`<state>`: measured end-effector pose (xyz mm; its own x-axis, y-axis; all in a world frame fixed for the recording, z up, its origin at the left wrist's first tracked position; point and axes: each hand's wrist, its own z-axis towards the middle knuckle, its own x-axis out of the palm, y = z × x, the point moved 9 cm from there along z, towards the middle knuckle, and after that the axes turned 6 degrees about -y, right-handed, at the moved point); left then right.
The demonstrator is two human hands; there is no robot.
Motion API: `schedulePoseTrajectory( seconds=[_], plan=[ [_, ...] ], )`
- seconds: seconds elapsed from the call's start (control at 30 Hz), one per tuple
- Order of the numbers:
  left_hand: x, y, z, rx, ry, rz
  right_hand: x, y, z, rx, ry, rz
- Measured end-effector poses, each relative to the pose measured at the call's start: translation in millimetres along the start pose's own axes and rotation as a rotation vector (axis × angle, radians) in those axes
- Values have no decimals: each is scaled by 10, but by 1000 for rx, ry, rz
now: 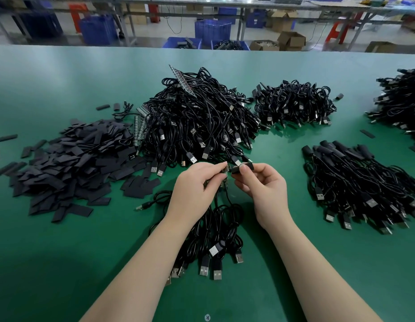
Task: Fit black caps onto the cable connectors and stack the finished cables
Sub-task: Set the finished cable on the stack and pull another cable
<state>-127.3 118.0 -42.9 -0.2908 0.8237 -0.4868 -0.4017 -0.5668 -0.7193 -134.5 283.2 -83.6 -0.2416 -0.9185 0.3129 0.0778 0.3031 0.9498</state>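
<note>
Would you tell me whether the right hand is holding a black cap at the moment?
Yes, the right hand pinches a black cap between thumb and fingers, close to the connector end held by the left hand.

Green worktable (pixel 62 73) – behind it metal benches (pixel 129 22), blue crates (pixel 212 31), cardboard boxes (pixel 291 40), red stools (pixel 336 31)
</note>
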Motion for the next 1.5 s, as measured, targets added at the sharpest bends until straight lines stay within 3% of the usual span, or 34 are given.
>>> schedulePoseTrajectory(
  seconds=[0.53,1.3,1.5],
  plan=[
    [46,19,-6,-18,58,5,35,105,-23,-147,16,-120],
    [75,43,-3,-34,92,-59,82,10,-21,26,105,12],
    [77,41,-4,-27,89,-51,70,56,-24,-31,105,-32]
  ],
)
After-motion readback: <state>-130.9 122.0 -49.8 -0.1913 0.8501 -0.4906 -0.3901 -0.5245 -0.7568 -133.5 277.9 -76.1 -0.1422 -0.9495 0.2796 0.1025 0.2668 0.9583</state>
